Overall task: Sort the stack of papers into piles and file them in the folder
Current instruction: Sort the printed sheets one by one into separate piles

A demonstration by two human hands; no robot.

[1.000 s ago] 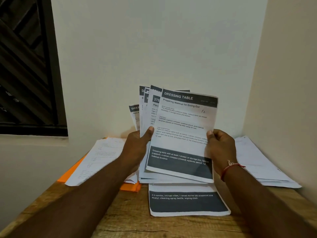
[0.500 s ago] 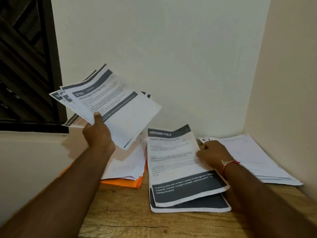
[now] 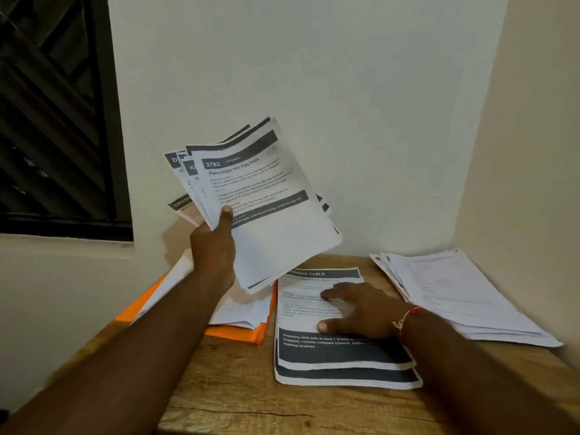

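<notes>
Head view: wooden table [image 3: 251, 390] sits in a corner, w/ the back wall [image 3: 314, 73] along its far edge and a side wall [image 3: 533, 152] along the R edge. A dark window [image 3: 53, 105] is set in the wall far L. Front part of the table is bare wood; only a narrow strip of wood shows btwn the orange folder [image 3: 233, 333] and the middle pile [image 3: 345, 356]. Folder overhangs or meets the table's L edge, can't tell which. Right pile [image 3: 455, 296] lies close against the side wall, just beside the middle pile.

L hand [image 3: 213, 249] is raised above the folder and grips a fanned stack of papers [image 3: 266, 215] by its lower L edge, thumb on the front sheet. Sheets are white w/ dark header and footer bands; front one reads "3782 KITCHEN, Place Eggs into Egg Rack". The fan is tilted: long axis runs from upper L to lower R, headers rising toward the R.

R hand [image 3: 361, 312], w/ a red thread bracelet [image 3: 408, 315] at the wrist, lies flat on the middle pile, fingers spread, pressing the top sheet headed "DRESSING TABLE". That pile's long axis points at the back wall, header at the far end; the sheet under it sticks out at the near edge.

Loose white sheets [image 3: 248, 309] lie on the folder. Right pile's long axis runs diagonally, back L to front R.
</notes>
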